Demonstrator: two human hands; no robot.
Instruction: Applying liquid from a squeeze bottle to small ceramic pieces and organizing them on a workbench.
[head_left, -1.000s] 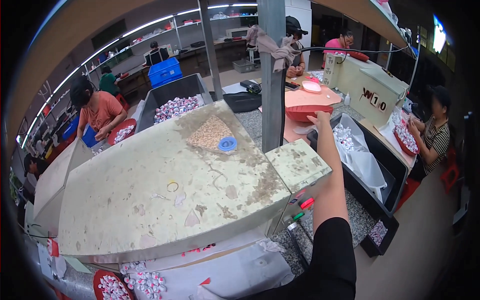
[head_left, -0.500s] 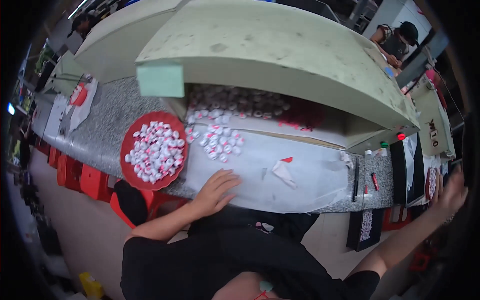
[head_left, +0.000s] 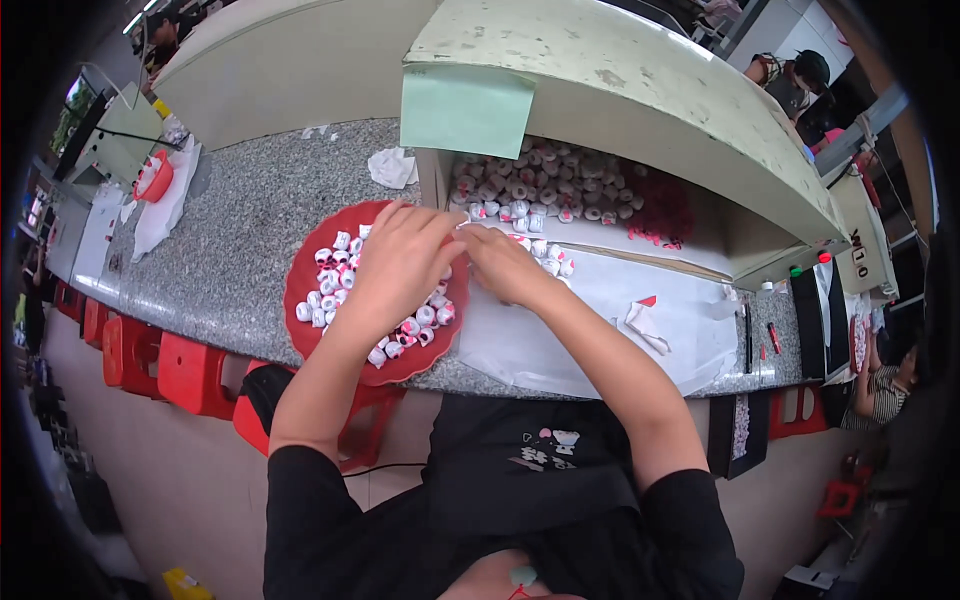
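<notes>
1. Clock centred on the red bowl (head_left: pixel 385 374), 12 pointing away from wearer. Bowl on grey speckled counter (head_left: pixel 250 230); white-and-pink pieces (head_left: pixel 325 295) heaped inside.
2. Left hand (head_left: pixel 405 255) over bowl toward 1 o'clock, palm down, fingers bent; underside hidden, cannot tell how far closed or whether anything held.
3. Right hand (head_left: pixel 500 265) near 2–3 o'clock rim, fingers curled, tips close to left hand's; its hold likewise cannot be told.
4. More pieces (head_left: pixel 548 185) under the hood, 2 o'clock.
5. Green card (head_left: pixel 465 110), 1 o'clock; crumpled cloth (head_left: pixel 648 328), 3 o'clock, on white sheet (head_left: pixel 600 365).
</notes>
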